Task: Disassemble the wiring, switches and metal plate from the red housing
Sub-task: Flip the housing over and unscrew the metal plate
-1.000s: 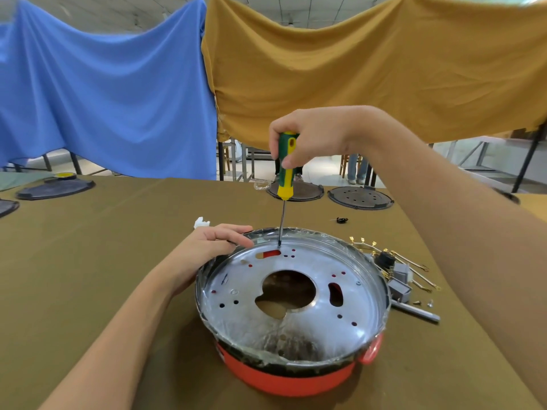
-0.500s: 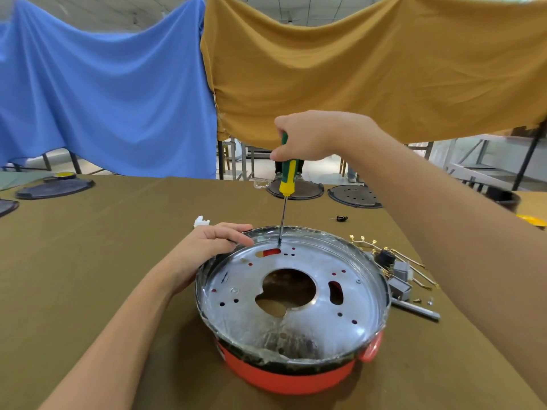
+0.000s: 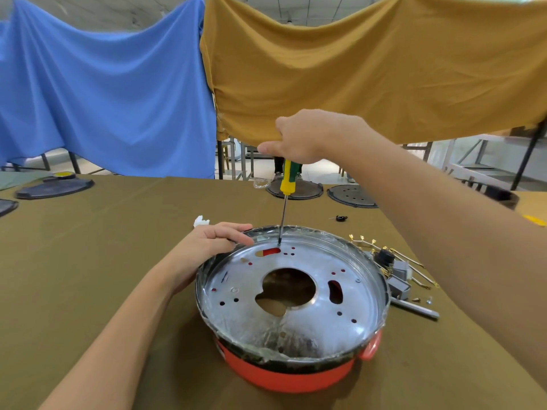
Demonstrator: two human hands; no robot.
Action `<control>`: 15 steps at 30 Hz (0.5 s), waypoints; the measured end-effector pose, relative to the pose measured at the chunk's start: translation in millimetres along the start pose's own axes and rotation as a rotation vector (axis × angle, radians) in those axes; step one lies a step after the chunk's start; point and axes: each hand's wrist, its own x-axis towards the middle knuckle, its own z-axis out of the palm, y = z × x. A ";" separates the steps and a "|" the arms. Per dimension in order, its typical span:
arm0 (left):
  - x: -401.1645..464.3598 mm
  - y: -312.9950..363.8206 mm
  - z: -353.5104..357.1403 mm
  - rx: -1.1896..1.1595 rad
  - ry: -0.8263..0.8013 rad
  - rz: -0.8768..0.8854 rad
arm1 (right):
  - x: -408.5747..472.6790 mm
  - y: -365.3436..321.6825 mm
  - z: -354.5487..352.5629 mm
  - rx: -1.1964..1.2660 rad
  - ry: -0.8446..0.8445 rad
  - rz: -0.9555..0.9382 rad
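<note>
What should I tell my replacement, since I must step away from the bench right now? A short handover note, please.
Right hand: gripping the screwdriver upright, tip at the far edge of the metal plate.
Left hand: steadying the far-left rim of the red housing.
Done: wiring and switches lie on the table, right of the housing.
Left: finish that screw, check for others, lift the plate out.

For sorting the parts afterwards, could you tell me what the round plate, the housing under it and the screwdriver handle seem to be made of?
Plate: bare shiny metal, showing bright reflections. Housing: probably glossy red plastic, though painted metal is possible. Screwdriver handle: green and yellow, likely plastic or rubber.
</note>
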 end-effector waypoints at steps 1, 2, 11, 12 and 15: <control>-0.1 0.4 -0.2 0.002 0.000 0.001 | 2.0 -1.0 0.7 -0.011 0.031 -0.012; -0.1 0.7 -0.3 0.006 0.001 0.003 | 4.1 0.3 1.0 0.013 0.032 -0.047; 0.7 0.3 -0.7 0.007 -0.002 0.005 | -0.9 29.1 -2.8 0.866 -0.276 -0.299; 0.9 0.3 -0.8 0.009 -0.003 0.006 | 0.1 28.0 -2.0 0.862 -0.272 -0.254; 1.6 -0.9 -1.0 0.011 -0.005 0.003 | -1.9 19.4 -2.6 0.364 -0.158 -0.035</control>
